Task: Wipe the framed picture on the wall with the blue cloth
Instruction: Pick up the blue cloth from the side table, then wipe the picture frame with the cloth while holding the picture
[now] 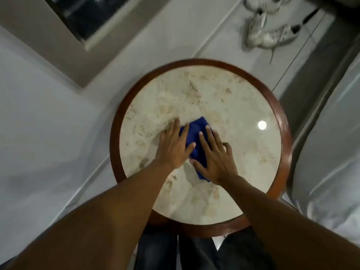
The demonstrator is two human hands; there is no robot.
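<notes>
A blue cloth (196, 131) lies crumpled on a round marble table (194, 88) with a dark wooden rim. My left hand (173, 147) rests flat on the tabletop, fingers spread, with its inner fingers over the cloth's left edge. My right hand (216, 158) presses flat on the cloth's right side and covers much of it. Neither hand is closed around the cloth. The framed picture (58, 36), a wide beige frame around dark glass, hangs on the white wall at the upper left, well away from both hands.
A pair of white sneakers (268, 34) lies on the tiled floor beyond the table. Pale grey bedding or upholstery (331, 133) runs along the right side. My legs in dark jeans (155, 250) stand against the table's near rim.
</notes>
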